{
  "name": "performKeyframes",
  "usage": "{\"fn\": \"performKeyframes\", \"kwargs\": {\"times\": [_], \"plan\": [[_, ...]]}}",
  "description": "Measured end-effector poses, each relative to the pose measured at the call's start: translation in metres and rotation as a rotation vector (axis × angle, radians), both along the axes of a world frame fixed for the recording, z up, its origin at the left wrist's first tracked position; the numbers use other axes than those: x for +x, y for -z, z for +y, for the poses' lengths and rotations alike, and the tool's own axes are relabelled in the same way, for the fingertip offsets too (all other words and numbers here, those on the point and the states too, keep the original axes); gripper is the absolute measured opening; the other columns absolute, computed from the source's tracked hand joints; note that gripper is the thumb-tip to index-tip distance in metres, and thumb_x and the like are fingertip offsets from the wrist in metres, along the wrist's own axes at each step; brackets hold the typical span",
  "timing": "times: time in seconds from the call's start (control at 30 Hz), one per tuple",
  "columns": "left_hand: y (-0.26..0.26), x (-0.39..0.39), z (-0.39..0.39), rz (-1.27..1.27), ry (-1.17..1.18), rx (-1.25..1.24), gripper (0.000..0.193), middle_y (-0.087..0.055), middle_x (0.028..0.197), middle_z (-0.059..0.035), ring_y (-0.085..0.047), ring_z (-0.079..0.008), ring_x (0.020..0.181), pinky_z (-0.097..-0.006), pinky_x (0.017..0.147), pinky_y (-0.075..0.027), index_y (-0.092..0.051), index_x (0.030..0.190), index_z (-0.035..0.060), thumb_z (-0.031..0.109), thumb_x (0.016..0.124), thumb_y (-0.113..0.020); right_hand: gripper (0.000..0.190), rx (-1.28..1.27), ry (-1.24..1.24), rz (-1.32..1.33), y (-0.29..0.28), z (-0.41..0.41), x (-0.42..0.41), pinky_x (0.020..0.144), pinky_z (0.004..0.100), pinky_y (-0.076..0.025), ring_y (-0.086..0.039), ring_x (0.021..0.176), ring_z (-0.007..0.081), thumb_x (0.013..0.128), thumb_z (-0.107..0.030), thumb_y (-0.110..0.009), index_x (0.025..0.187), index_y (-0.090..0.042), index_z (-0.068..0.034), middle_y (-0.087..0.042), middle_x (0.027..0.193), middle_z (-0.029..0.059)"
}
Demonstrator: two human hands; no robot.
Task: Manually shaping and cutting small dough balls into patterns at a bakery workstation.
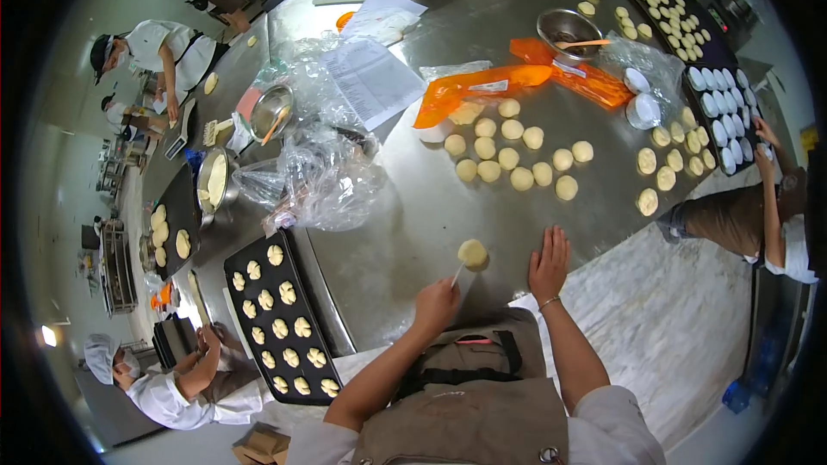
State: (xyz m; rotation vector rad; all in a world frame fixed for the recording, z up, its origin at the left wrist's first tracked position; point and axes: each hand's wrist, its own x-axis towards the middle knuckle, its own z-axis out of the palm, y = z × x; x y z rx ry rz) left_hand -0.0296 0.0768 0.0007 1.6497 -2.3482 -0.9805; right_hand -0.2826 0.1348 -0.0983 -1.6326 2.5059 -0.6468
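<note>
My left hand (437, 305) grips a slim, pale tool (458, 273), perhaps a small blade; the fist hides its handle. The tool's tip meets the near edge of a round, slightly flattened piece of dough (473, 253) on the steel table (400, 271). To the right of that dough, my right hand (549, 263) rests flat on the table's front edge, fingers extended and holding nothing. Beyond both hands lies a group of several round dough pieces (522, 179).
On the left, a black baking tray (284, 310) holds several cut dough pieces. Behind it are crumpled plastic bags (329, 174) and a metal bowl (216, 181). Orange piping bags (484, 87) lie farther back. Co-workers stand at left and right; one person's hands (765, 142) touch a tray of cups (723, 117).
</note>
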Motion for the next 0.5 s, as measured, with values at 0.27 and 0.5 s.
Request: {"fn": "performKeyframes", "kwargs": {"times": [0.27,0.5], "plan": [[0.026,-0.013,0.007,-0.1,0.004,-0.05,0.011,-0.064,0.077,-0.0214,-0.063,-0.044,0.073,-0.0545,0.067,-0.048,-0.061,0.085,0.0037,0.012,0.087,-0.056,0.056,-0.041,0.0,-0.013,-0.002,0.0,0.0,0.119,0.0498,-0.022,-0.032,0.143,0.0354,0.093,-0.023,-0.049,0.145,-0.041,-0.002,-0.039,0.151,0.0182],[0.018,-0.01,-0.002,-0.291,0.156,0.097,0.014,-0.066,0.082,-0.0244,-0.063,-0.0451,0.074,-0.0541,0.067,-0.049,-0.066,0.08,0.0013,0.01,0.084,-0.055,0.058,-0.03,0.021,0.019,-0.002,-0.002,0.0,0.119,0.0493,-0.023,-0.033,0.142,0.0344,0.09,-0.02,-0.052,0.145,-0.041,-0.002,-0.04,0.151,0.0183]]}}
